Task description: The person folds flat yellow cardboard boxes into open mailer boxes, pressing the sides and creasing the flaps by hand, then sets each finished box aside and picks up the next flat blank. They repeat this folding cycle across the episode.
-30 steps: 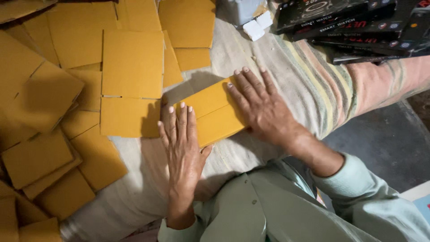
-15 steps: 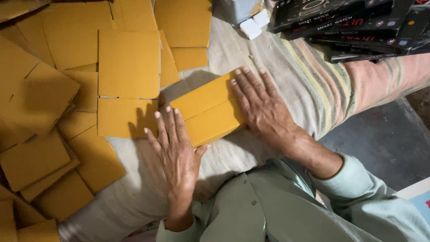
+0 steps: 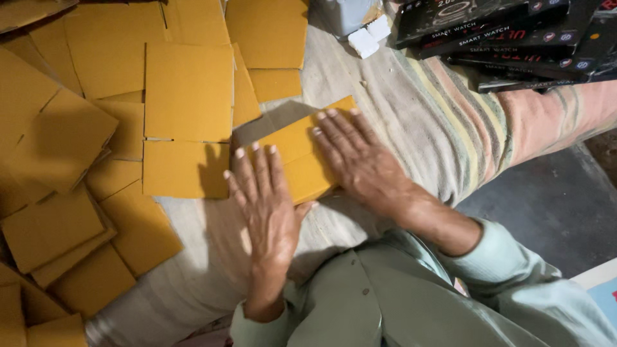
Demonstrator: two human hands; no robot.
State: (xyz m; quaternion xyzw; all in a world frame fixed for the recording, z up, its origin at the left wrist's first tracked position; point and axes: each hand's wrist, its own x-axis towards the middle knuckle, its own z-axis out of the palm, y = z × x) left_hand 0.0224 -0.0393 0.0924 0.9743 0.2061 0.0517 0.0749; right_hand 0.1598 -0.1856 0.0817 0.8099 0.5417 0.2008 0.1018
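Insp. A: Both hands are lying flat, palms down, fingers apart, nothing clamped. Left hand (image 3: 267, 196) is pressing on the striped cloth (image 3: 450, 128) w/ its fingertips just reaching the near-left edge of the folded yellow card piece (image 3: 302, 151). Right hand (image 3: 360, 160) is covering the piece's right half.

Insp. B: Location of the piece?

Insp. A: It's sitting on the cloth in front of the person, tilted, far corner pointing up-right, just beside the loose yellow card sheets (image 3: 186, 90) on the left.

Insp. B: Risks?

Insp. A: In my judgement, uneven pressure is the main one. Left hand is mostly off the piece, so the left end may be springing up or sliding on the soft cloth. Cloth is giving underneath, so any crease could be going crooked. The piece could also be drifting into the sheets beside it & getting mixed in.

Insp. B: Condition of the piece?

Insp. A: It's looking like plain mustard-yellow card, matte, oblong, edges clean where showing. Can't tell how many layers; hands are hiding much of it. Stack of dark flat boxes (image 3: 514, 38) is sitting well apart at top right, white blocks (image 3: 369, 35) near it
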